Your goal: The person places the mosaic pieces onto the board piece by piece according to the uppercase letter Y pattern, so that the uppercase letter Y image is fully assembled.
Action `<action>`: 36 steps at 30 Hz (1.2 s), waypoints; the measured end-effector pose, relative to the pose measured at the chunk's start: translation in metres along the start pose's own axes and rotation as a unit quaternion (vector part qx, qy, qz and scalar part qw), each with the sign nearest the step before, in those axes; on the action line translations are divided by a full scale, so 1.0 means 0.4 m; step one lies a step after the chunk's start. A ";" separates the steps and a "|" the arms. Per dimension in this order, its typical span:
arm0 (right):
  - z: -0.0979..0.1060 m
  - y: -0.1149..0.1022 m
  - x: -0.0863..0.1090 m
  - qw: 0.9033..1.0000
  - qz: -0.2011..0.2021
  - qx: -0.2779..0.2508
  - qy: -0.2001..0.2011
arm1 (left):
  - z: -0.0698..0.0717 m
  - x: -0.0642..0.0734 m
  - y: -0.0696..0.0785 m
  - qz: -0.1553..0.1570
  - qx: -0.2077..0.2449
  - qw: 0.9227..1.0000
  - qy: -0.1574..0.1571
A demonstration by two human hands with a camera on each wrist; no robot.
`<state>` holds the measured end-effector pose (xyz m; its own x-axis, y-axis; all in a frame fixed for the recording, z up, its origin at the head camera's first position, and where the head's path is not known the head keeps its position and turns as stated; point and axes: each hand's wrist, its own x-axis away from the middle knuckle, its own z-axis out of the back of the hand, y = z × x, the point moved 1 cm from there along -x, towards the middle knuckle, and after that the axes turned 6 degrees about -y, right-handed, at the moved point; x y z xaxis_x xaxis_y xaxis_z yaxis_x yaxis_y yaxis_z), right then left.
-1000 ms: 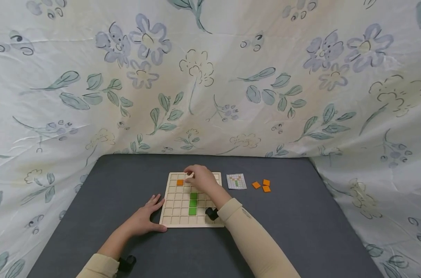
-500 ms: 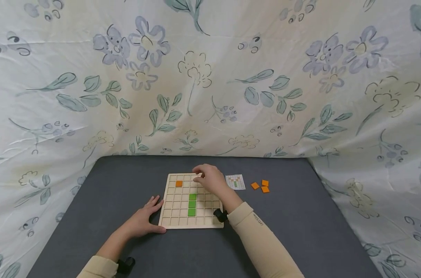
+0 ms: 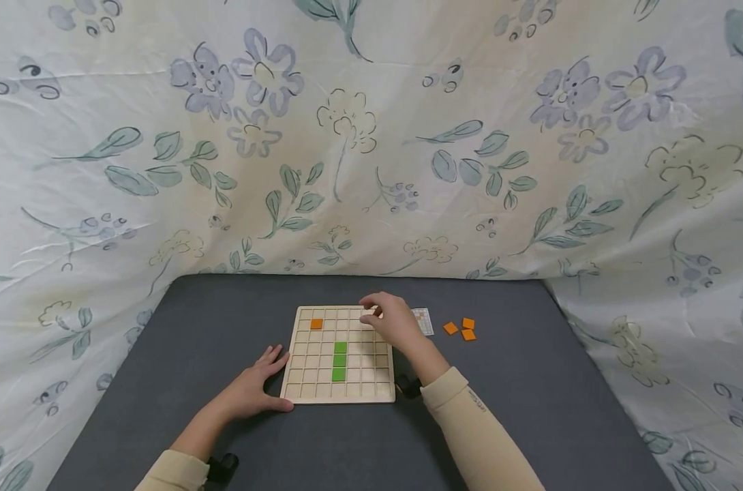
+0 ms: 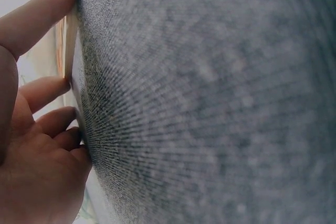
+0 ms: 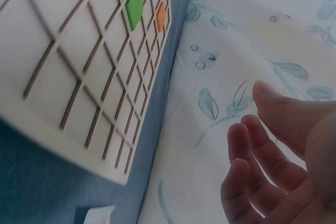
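A wooden grid board (image 3: pixel 365 392) lies on the dark table. An orange square tile (image 3: pixel 316 324) sits in a cell of its upper left part, and green tiles (image 3: pixel 339 374) form a short column near its middle. My left hand (image 3: pixel 249 392) rests at the board's left side, thumb at the near corner and fingertips against the edge. Over the far right part of the board hovers my right hand (image 3: pixel 392 320), its fingers loosely bent. In the right wrist view a gap shows between thumb and fingers (image 5: pixel 265 156), and nothing is held.
A small printed pattern card (image 3: pixel 423 322), partly covered by my right hand, lies right of the board. Beyond it are three loose orange tiles (image 3: pixel 467 335) on the grey tabletop (image 3: pixel 531 395). A flowered cloth (image 3: pixel 371 204) hangs behind and around the table.
My right hand has moved to the right across the far part of the board and now covers part of the card. The left hand and the tiles stay where they were.
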<state>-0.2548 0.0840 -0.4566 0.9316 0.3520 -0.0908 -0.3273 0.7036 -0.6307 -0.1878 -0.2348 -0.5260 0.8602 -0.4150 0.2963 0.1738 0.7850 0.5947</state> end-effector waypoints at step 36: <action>0.145 0.265 0.136 0.989 -0.117 -0.031 0.080 | 0.001 0.006 0.006 -0.005 0.003 1.000 0.004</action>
<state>-0.2482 0.2136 -0.4836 0.9955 0.0774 -0.0546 -0.0936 0.7130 -0.6949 -0.1856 -0.2341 -0.5234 0.8622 -0.4189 0.2848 0.1789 0.7778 0.6025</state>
